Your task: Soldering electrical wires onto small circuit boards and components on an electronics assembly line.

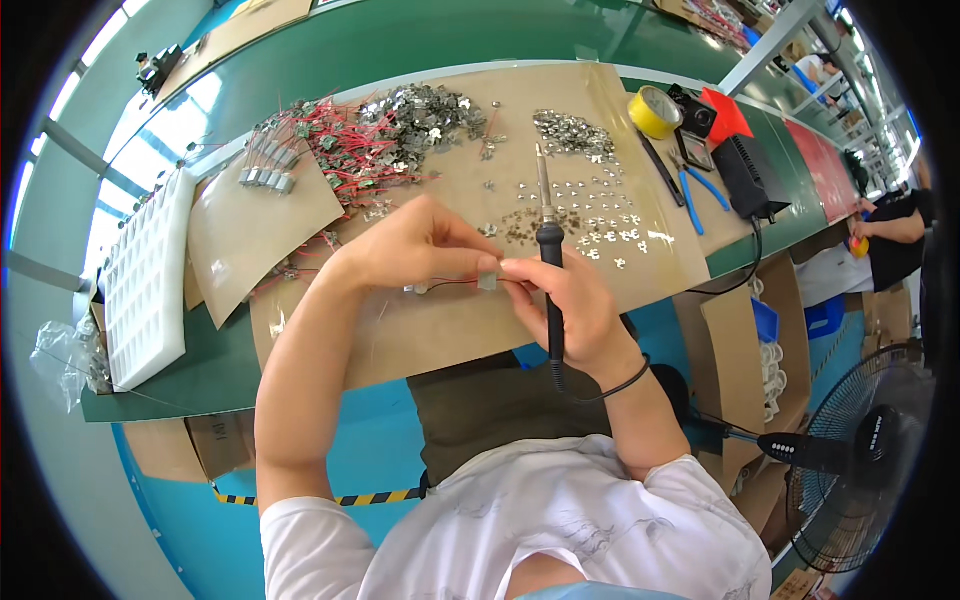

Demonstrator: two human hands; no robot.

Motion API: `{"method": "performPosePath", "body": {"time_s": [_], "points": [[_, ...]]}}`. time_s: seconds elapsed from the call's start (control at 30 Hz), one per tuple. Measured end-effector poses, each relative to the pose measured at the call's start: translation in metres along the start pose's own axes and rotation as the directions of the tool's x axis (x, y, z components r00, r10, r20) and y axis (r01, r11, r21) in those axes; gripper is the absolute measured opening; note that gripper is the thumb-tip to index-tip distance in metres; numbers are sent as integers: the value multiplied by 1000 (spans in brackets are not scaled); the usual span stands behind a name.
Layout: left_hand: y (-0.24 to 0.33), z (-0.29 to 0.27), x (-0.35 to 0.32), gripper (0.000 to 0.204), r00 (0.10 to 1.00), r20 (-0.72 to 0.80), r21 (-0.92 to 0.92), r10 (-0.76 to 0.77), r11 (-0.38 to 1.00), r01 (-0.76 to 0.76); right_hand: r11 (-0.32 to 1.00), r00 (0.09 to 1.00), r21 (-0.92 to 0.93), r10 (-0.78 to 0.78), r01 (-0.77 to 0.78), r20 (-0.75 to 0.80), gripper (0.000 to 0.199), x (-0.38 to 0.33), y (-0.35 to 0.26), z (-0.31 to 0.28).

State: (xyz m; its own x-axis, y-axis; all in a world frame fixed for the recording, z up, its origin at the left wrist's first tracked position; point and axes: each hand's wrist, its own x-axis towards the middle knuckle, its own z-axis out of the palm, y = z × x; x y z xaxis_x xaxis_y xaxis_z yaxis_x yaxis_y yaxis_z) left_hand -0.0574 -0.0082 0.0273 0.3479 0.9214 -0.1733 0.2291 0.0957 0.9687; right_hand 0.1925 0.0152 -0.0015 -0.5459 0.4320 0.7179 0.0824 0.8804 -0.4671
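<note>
My left hand (425, 243) is closed in a pinch on a small pale metallic part (487, 281), above the brown work sheet. A thin red and dark wire (452, 282) runs leftward from this part beneath my fingers, to a small whitish end piece. My right hand (578, 305) meets the left fingertips at the same part, thumb and finger pinched together. In that same hand rests a soldering iron (551, 240), its metal tip pointing away from me and its dark handle lying across the palm. What lies between the right fingertips is mostly hidden.
Red-wired parts (365, 150) and metal pieces (430, 115) are heaped at the back. Small parts (570, 190) lie in rows right of centre. A white slotted tray (150, 280) stands left. Blue-handled pliers (702, 190), yellow tape (655, 112) and a black fan (860, 450) are on the right.
</note>
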Motion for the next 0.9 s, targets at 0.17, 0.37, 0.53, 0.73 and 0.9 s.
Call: {"method": "performPosePath", "body": {"time_s": [0.17, 0.37, 0.53, 0.73, 0.9], "points": [[5, 2, 0, 22, 990, 125, 17, -71, 997, 70, 992, 992, 14, -123, 122, 32, 53, 6, 7, 1], [6, 6, 0, 15, 997, -72, 94, -1, 996, 8, 998, 999, -68, -12, 9, -40, 44, 8, 16, 3], [10, 6, 3, 15, 993, -104, 161, -58, 984, 75, 997, 998, -67, -34, 31, -52, 39, 8, 22, 0], [-1, 9, 2, 22, 991, -119, 42, -61, 997, 66, 993, 994, -74, -95, 91, -58, 40, 8, 24, 3], [14, 10, 3, 23, 988, -86, 66, -131, 988, 137, 989, 992, -103, -111, 105, -55, 42, 8, 27, -2]]}}
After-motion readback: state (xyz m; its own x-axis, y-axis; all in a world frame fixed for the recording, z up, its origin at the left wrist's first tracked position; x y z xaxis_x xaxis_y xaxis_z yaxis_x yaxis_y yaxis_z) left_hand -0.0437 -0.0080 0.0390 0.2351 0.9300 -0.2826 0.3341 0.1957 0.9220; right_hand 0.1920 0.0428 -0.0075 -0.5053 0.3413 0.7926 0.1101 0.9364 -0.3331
